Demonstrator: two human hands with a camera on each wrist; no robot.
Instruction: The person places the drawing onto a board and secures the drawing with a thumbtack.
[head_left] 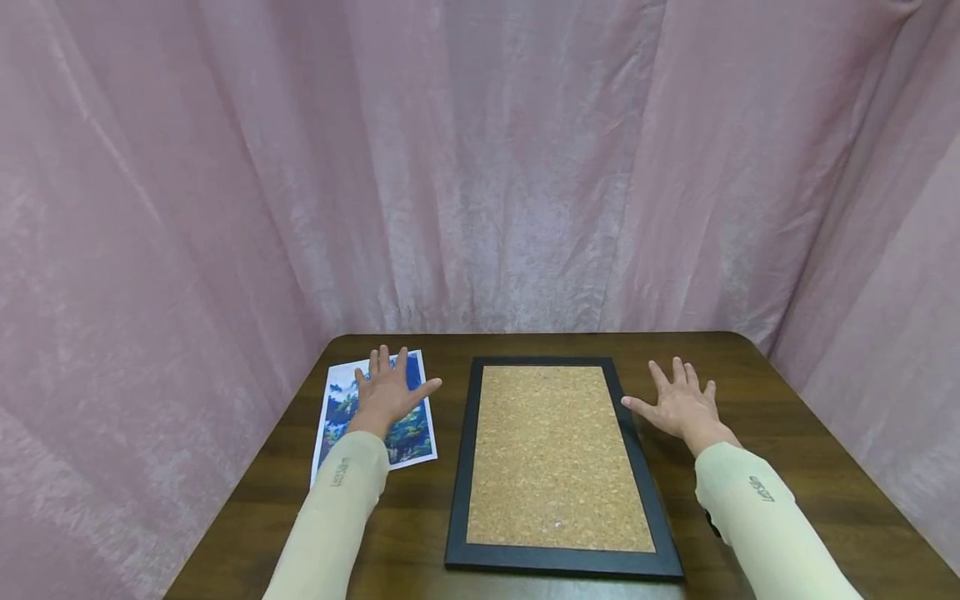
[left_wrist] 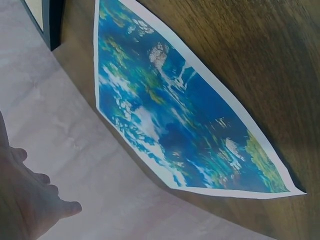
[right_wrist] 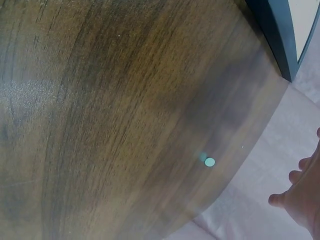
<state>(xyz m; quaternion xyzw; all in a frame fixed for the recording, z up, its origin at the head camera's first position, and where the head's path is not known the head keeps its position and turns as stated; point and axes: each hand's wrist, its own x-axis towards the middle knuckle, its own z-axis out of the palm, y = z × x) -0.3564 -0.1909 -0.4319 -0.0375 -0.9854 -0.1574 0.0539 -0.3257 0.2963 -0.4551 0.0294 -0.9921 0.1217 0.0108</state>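
Observation:
With fingers spread, my left hand (head_left: 386, 395) hovers over a landscape print (head_left: 411, 429) with a white border on the left of the table. The left wrist view shows the whole print (left_wrist: 175, 115) lying apart from the hand (left_wrist: 30, 195). Between the hands lies a cork board (head_left: 555, 458) in a black frame. My right hand (head_left: 681, 405), also spread and holding nothing, is just right of the board. On the table near it, the right wrist view shows a small pale green disc-shaped thing (right_wrist: 209, 162), too small to identify; the head view does not show it.
All of this lies on a dark brown wooden table (head_left: 750, 358) with rounded far corners. Pink velvet curtains (head_left: 525, 167) hang behind the table and along both sides. Pale yellow sleeves cover both forearms.

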